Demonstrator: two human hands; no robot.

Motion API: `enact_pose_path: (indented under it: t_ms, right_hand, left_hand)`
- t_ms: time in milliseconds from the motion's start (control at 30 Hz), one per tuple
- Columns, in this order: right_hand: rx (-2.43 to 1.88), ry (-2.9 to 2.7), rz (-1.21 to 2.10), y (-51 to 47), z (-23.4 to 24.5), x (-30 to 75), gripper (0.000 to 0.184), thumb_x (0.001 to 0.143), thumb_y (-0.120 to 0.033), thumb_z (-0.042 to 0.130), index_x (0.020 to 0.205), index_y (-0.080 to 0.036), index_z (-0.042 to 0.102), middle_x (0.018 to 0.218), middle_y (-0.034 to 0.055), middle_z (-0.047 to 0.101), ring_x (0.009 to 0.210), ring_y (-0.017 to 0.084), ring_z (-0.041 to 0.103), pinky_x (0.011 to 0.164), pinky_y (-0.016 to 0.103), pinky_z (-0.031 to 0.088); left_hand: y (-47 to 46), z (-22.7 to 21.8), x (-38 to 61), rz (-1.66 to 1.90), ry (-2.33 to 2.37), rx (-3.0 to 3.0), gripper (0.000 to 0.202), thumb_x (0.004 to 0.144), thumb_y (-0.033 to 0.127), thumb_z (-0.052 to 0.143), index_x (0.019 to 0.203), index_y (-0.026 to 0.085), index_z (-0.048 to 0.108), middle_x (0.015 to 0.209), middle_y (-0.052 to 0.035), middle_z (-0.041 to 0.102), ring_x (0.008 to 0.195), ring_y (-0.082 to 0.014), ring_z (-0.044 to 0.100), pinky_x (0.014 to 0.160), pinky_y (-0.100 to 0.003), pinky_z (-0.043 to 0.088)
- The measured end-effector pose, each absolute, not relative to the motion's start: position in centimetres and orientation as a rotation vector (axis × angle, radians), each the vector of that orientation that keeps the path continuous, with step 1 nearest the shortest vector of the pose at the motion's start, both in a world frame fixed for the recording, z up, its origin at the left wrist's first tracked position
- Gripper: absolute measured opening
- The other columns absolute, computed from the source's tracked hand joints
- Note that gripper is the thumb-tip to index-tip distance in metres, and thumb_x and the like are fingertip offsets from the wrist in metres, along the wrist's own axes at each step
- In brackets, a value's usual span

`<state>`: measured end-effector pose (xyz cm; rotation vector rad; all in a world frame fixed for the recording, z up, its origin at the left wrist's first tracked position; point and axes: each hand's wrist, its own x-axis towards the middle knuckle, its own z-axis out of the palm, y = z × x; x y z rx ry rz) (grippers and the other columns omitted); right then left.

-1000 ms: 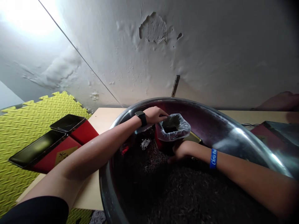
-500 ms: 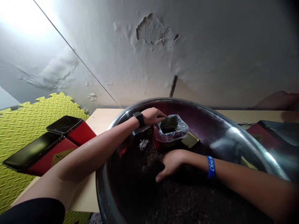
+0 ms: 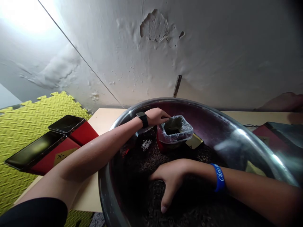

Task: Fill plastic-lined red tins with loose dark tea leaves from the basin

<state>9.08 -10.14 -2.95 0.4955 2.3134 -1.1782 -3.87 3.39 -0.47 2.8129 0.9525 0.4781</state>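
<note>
A large steel basin holds a heap of loose dark tea leaves. Inside it, toward the back, a red tin stands with a clear plastic bag folded over its mouth. My left hand, a watch at its wrist, grips the bag's edge at the tin's rear left corner. My right hand, with a blue wristband, is low in the tea in front of the tin. Its thumb is spread well away from the fingers, whose tips are partly hidden in the leaves.
Two red tins with dark ends lie left of the basin, near yellow foam matting. A gold lid-like piece rests behind the tea. Another red tin is at the right. A peeling wall rises behind the pale tabletop.
My right hand has come nearer to me through the tea, and its thumb has opened away from the fingers. My left hand stays at the tin. The view has shifted slightly.
</note>
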Motion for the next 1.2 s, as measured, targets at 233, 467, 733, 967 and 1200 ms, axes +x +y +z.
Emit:
enact_pose_path:
  t_ms: [233, 467, 733, 967, 1200]
  right_hand:
    - [0.360, 2.520, -1.249, -10.1, -1.3, 9.2, 0.051, 0.064, -0.038, 0.064, 0.111, -0.019, 0.057, 0.101, 0.0024, 0.063, 0.087, 0.016, 0.058, 0.075, 0.022, 0.042]
    - [0.222, 2.555, -1.324, -9.5, 0.3, 9.9, 0.042, 0.071, -0.025, 0.059, 0.112, -0.019, 0.057, 0.102, 0.0006, 0.063, 0.089, 0.013, 0.057, 0.077, 0.019, 0.040]
    - [0.306, 2.692, -1.306, -8.9, 1.6, 10.2, 0.019, 0.074, -0.031, 0.058, 0.084, -0.015, 0.060, 0.081, -0.0006, 0.062, 0.075, 0.011, 0.055, 0.069, 0.020, 0.040]
    - [1.027, 3.173, -0.856, -5.0, 3.0, 12.5, 0.018, 0.076, -0.034, 0.054, 0.082, -0.017, 0.057, 0.083, 0.0021, 0.061, 0.077, 0.014, 0.054, 0.070, 0.026, 0.039]
    - [1.355, 3.160, -0.179, -1.6, 1.1, 15.1, 0.029, 0.073, -0.037, 0.056, 0.094, -0.018, 0.059, 0.096, 0.0075, 0.060, 0.089, 0.022, 0.053, 0.076, 0.033, 0.040]
  left_hand:
    - [3.3, -0.5, -3.8, 0.476, 0.972, 2.819, 0.031, 0.083, 0.035, 0.044, 0.106, 0.024, 0.061, 0.100, -0.0019, 0.065, 0.086, -0.0120, 0.058, 0.075, -0.022, 0.041]
    - [3.2, -0.4, -3.8, 0.483, 0.979, 2.828, 0.032, 0.083, 0.036, 0.043, 0.106, 0.024, 0.062, 0.098, -0.0021, 0.065, 0.084, -0.0124, 0.059, 0.073, -0.022, 0.042]
    - [3.1, -0.3, -3.7, 0.465, 0.973, 2.835, 0.031, 0.083, 0.034, 0.044, 0.107, 0.023, 0.061, 0.099, -0.0026, 0.065, 0.084, -0.0118, 0.059, 0.074, -0.021, 0.042]
    - [3.0, -0.2, -3.8, 0.453, 0.984, 2.843, 0.028, 0.082, 0.031, 0.046, 0.099, 0.020, 0.064, 0.092, -0.0044, 0.066, 0.078, -0.0139, 0.059, 0.069, -0.023, 0.042]
    - [3.2, -0.3, -3.7, 0.466, 0.929, 2.876, 0.025, 0.079, 0.024, 0.046, 0.094, 0.022, 0.065, 0.084, -0.0012, 0.066, 0.071, -0.0125, 0.057, 0.064, -0.023, 0.040]
